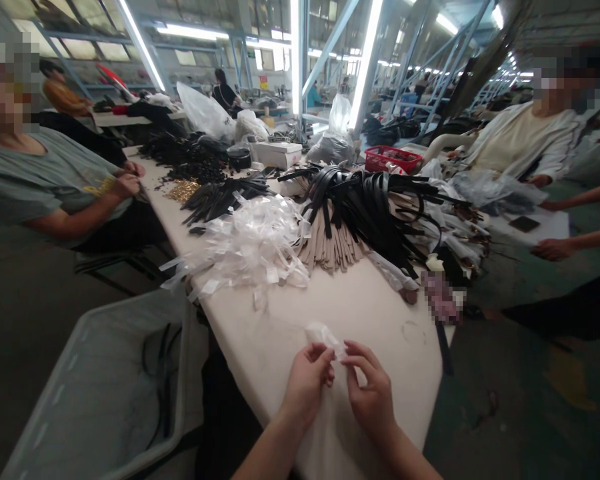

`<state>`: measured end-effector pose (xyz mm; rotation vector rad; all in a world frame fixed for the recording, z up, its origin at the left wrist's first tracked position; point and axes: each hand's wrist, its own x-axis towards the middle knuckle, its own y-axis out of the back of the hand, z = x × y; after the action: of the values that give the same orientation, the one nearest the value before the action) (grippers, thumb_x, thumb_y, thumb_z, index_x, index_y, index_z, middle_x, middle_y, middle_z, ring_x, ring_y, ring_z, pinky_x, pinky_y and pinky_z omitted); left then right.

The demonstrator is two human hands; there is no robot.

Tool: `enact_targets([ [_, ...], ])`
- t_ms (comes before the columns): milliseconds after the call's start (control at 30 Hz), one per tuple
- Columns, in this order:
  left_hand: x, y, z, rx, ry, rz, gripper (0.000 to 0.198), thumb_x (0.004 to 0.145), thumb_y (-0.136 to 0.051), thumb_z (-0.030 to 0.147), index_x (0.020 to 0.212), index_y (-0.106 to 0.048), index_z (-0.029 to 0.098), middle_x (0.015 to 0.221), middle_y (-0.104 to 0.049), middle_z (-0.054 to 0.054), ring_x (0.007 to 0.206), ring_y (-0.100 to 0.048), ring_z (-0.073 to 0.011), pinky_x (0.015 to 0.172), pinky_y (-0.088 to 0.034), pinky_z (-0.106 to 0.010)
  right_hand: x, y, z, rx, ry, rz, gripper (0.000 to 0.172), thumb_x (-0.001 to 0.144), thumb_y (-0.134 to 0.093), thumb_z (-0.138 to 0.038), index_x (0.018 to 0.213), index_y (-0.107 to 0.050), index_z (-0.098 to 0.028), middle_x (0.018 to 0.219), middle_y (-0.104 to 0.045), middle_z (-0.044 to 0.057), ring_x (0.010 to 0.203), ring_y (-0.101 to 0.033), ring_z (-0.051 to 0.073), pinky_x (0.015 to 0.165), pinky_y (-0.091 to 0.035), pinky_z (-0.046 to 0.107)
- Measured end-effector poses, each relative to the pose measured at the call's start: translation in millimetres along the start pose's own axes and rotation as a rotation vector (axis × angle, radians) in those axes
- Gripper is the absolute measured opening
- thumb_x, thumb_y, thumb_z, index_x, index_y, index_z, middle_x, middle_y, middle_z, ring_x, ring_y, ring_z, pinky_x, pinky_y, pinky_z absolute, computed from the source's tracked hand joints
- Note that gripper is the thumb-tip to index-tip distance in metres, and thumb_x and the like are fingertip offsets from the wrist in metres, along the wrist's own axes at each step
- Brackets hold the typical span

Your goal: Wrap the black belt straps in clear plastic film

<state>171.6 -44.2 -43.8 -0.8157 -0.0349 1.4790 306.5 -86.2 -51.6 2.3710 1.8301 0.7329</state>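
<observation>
Near the front of the table, a thin clear plastic sleeve (324,335) is pinched between my two hands. My left hand (310,373) has its thumb and fingers closed on one side of the plastic. From the other side, my right hand (373,387) grips the edge with thumb and fingertips. A tangled heap of clear plastic sleeves (260,240) lies just beyond my hands. Behind it to the right are black straps (365,207), piled over a fan of beige strips (330,243).
A white bin (95,373) with black straps inside stands left of the table (300,300). Gold metal pieces (181,190), a white box (277,155) and a red basket (393,159) sit farther back. Other people sit or stand on both sides.
</observation>
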Motion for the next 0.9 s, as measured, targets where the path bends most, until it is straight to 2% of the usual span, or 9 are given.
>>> enact_targets([
  [100, 9, 1.2, -1, 0.149, -0.098, -0.018, 0.033, 0.071, -0.082, 0.039, 0.079, -0.058, 0.017, 0.062, -0.058, 0.002, 0.047, -0.051, -0.0087, 0.043, -0.037, -0.019, 6, 4, -5, 0.332, -0.319, -0.041, 0.016, 0.089, -0.059, -0.028, 0.099, -0.071, -0.023, 0.121, -0.066, 0.010, 0.108, -0.065, 0.027, 0.090, -0.055, 0.041],
  [167, 15, 2.8, 0, 0.272, -0.139, -0.027, 0.033, 0.072, -0.081, 0.039, 0.075, -0.057, 0.017, 0.058, -0.058, 0.003, 0.045, -0.050, -0.0092, 0.043, -0.036, -0.020, 12, 3, -5, 0.518, -0.532, -0.071, 0.027, 0.089, -0.062, -0.038, 0.109, -0.069, -0.021, 0.104, -0.071, 0.010, 0.085, -0.069, 0.023, 0.071, -0.057, 0.035],
  [233, 21, 3.4, 3, 0.335, -0.193, -0.019, 0.032, 0.071, -0.081, 0.039, 0.073, -0.057, 0.018, 0.057, -0.057, 0.003, 0.045, -0.050, -0.0091, 0.044, -0.036, -0.020, 21, -1, -3, 0.541, -0.634, -0.121, 0.033, 0.084, -0.070, -0.044, 0.101, -0.071, -0.017, 0.081, -0.071, 0.006, 0.065, -0.065, 0.018, 0.059, -0.053, 0.029],
  [333, 35, 0.2, 7, 0.256, -0.236, -0.012, 0.032, 0.071, -0.081, 0.040, 0.079, -0.061, 0.017, 0.063, -0.060, 0.002, 0.050, -0.053, -0.0094, 0.048, -0.039, -0.020, 42, -9, 1, 0.466, -0.614, -0.139, 0.035, 0.076, -0.077, -0.047, 0.083, -0.071, -0.013, 0.065, -0.066, 0.003, 0.056, -0.059, 0.014, 0.053, -0.048, 0.025],
  [433, 53, -5.8, 14, 0.194, -0.149, -0.112, 0.034, 0.073, -0.078, 0.046, 0.080, -0.068, 0.014, 0.063, -0.062, 0.000, 0.053, -0.053, -0.0101, 0.050, -0.038, -0.021, 68, -18, 3, 0.418, -0.566, -0.118, 0.038, 0.074, -0.077, -0.050, 0.078, -0.066, -0.014, 0.063, -0.066, 0.003, 0.054, -0.059, 0.014, 0.051, -0.047, 0.024],
  [500, 66, -8.4, 21, 0.216, -0.146, -0.140, 0.036, 0.072, -0.079, 0.047, 0.076, -0.070, 0.013, 0.059, -0.060, 0.000, 0.051, -0.050, -0.0093, 0.049, -0.036, -0.021, 85, -24, 4, 0.343, -0.533, -0.154, 0.037, 0.076, -0.073, -0.050, 0.077, -0.063, -0.015, 0.061, -0.066, 0.003, 0.053, -0.061, 0.014, 0.051, -0.048, 0.024],
  [633, 88, -5.4, 33, 0.215, -0.287, -0.037, 0.036, 0.068, -0.082, 0.049, 0.074, -0.073, 0.014, 0.057, -0.060, 0.001, 0.048, -0.045, -0.0082, 0.048, -0.034, -0.021, 125, -29, 8, 0.209, -0.484, -0.252, 0.028, 0.076, -0.071, -0.041, 0.078, -0.068, -0.013, 0.065, -0.070, 0.005, 0.056, -0.067, 0.017, 0.050, -0.050, 0.024],
  [733, 94, 1.2, 35, 0.219, -0.363, 0.021, 0.036, 0.071, -0.081, 0.050, 0.076, -0.073, 0.015, 0.063, -0.065, -0.001, 0.048, -0.047, -0.0087, 0.047, -0.036, -0.022, 172, -32, 15, 0.078, -0.424, -0.213, 0.022, 0.079, -0.065, -0.034, 0.084, -0.070, -0.013, 0.076, -0.073, 0.007, 0.059, -0.068, 0.016, 0.051, -0.050, 0.023],
  [900, 95, 9.0, 33, 0.180, -0.370, 0.007, 0.037, 0.072, -0.080, 0.051, 0.071, -0.069, 0.015, 0.073, -0.071, -0.005, 0.043, -0.049, -0.0071, 0.044, -0.036, -0.022, 282, -50, 24, -0.168, -0.342, -0.072, 0.026, 0.086, -0.056, -0.031, 0.097, -0.071, -0.011, 0.090, -0.075, 0.013, 0.077, -0.071, 0.020, 0.068, -0.052, 0.027],
])
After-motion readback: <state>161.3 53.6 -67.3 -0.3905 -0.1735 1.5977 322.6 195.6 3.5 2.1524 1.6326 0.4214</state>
